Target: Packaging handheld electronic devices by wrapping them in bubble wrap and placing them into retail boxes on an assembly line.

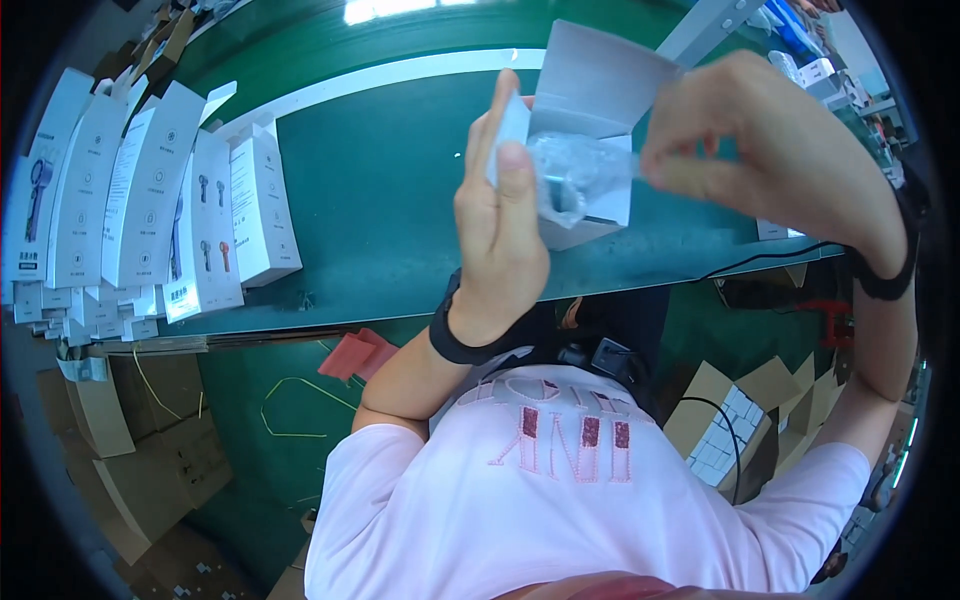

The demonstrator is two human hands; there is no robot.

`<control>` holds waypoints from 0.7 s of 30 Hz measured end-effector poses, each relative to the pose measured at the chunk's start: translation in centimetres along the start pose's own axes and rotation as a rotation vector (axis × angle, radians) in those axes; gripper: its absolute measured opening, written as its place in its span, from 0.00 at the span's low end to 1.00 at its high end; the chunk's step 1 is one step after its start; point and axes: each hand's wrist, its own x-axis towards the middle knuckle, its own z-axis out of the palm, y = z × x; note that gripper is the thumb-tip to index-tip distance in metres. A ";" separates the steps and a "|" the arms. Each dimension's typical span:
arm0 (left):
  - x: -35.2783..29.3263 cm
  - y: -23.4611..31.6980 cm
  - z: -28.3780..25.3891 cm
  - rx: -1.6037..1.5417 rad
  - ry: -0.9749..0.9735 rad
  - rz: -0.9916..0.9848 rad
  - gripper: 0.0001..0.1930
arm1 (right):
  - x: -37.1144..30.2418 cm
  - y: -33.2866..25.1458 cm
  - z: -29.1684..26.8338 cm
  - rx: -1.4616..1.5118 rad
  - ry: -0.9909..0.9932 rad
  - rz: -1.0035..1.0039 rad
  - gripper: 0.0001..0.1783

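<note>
While the left hand (497, 235) is gripping a small white carton (590, 130) above the green worktop (380, 180), flap open for access, the right hand (760, 140) is pinching a plastic-wrapped item (572, 175) at its mouth; stacked boxes (150, 200) are lying at left.

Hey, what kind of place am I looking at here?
Probably a packing line in a factory or workshop. A row of identical white product boxes stands on a long green workbench, brown cartons sit below, and the left hand holds an open white box.
</note>
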 end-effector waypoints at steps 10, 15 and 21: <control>0.3 -0.1 -1.2 0.084 -0.226 0.073 0.34 | 0.0 1.2 4.5 -0.265 -0.080 -0.235 0.14; 0.7 0.1 -1.5 0.144 -0.220 0.047 0.35 | 1.0 0.6 3.3 -0.177 -0.292 -0.037 0.13; 0.4 1.3 -1.0 0.058 -0.309 -0.213 0.35 | 1.8 -0.9 2.1 -0.329 -0.476 -0.007 0.11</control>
